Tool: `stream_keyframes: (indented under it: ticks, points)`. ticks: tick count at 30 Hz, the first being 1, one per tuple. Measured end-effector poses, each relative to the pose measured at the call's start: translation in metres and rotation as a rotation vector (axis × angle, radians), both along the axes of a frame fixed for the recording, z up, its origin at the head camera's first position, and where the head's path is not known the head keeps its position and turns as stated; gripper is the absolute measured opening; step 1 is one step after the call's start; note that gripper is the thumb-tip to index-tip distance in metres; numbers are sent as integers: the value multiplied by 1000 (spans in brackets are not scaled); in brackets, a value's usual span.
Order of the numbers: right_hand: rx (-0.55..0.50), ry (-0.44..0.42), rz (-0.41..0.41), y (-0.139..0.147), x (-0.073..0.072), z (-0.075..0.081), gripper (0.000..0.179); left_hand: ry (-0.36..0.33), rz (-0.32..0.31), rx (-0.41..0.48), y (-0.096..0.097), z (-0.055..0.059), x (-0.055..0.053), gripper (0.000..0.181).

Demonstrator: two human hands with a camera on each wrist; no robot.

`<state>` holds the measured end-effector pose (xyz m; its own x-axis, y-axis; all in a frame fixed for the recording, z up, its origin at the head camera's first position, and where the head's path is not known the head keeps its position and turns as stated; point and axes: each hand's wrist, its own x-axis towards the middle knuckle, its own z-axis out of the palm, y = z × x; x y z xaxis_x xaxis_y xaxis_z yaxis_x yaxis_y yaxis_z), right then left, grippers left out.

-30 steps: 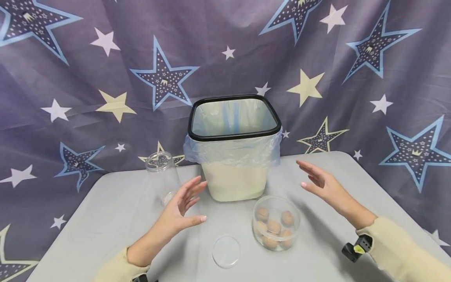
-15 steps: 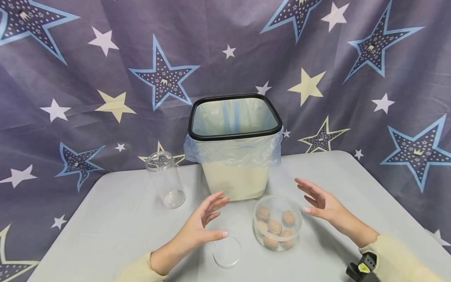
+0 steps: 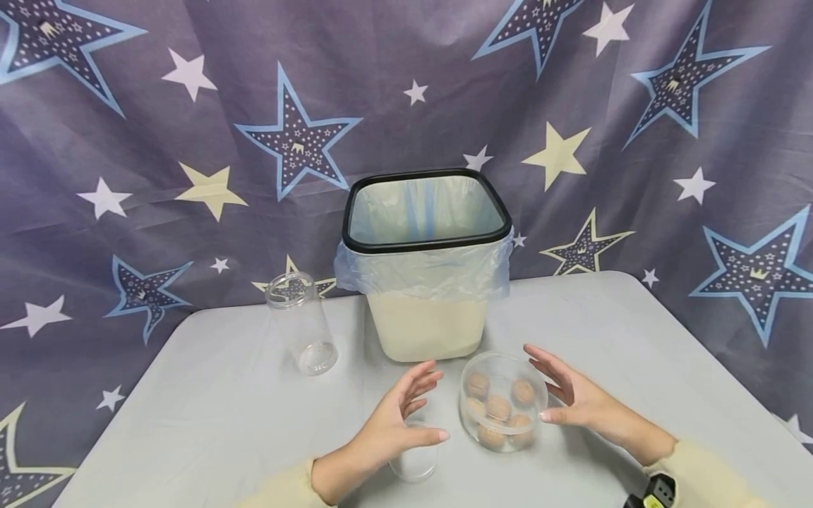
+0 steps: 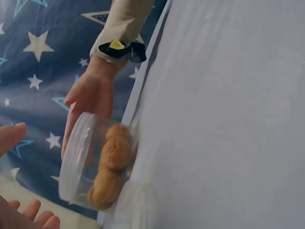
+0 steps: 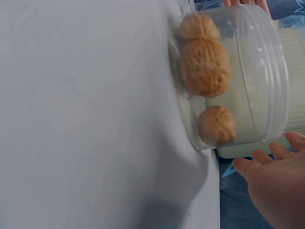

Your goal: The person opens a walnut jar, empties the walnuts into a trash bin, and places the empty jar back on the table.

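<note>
A clear round plastic tub (image 3: 500, 363) with several walnuts (image 3: 498, 407) in it stands at the middle right of the table. My right hand (image 3: 574, 398) is close beside its right wall, fingers and thumb spread; whether they touch it I cannot tell. In the right wrist view, fingertips (image 5: 259, 157) lie near the tub's rim (image 5: 267, 71). To the left of the tub, my left hand (image 3: 395, 427) hovers with fingers apart and nothing in it. Partly hidden under that hand lies a clear round lid (image 3: 414, 471).
A cream bin (image 3: 432, 328) with a black rim and a bluish liner stands behind the tub. A tall clear jar (image 3: 301, 331) is upright on the left of the grey table (image 3: 209, 409). A star-patterned curtain (image 3: 406, 134) hangs along the back.
My left hand has moved right and down, over the lid towards the tub. My right hand has come down and left to the tub's side. The tub, bin and jar have stayed put.
</note>
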<state>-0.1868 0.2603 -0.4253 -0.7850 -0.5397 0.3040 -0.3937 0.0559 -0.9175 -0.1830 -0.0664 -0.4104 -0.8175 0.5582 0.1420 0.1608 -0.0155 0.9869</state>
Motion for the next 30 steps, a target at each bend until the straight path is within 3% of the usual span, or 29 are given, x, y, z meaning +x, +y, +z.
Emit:
stream_keyframes:
  ticks: [10, 16, 20, 30]
  points:
    - [9, -38, 7, -5, -1, -12, 97, -116, 56, -1, 23, -7, 1, 86]
    - [26, -143, 4, -7, 1, -18, 109, -167, 54, 11, 32, -11, -4, 87]
    - [40, -196, -12, -8, 2, -20, 115, -173, 58, 11, 36, -14, -7, 88]
    - [78, -203, -41, -7, 0, -27, 114, -161, 48, 9, 46, -11, -13, 90]
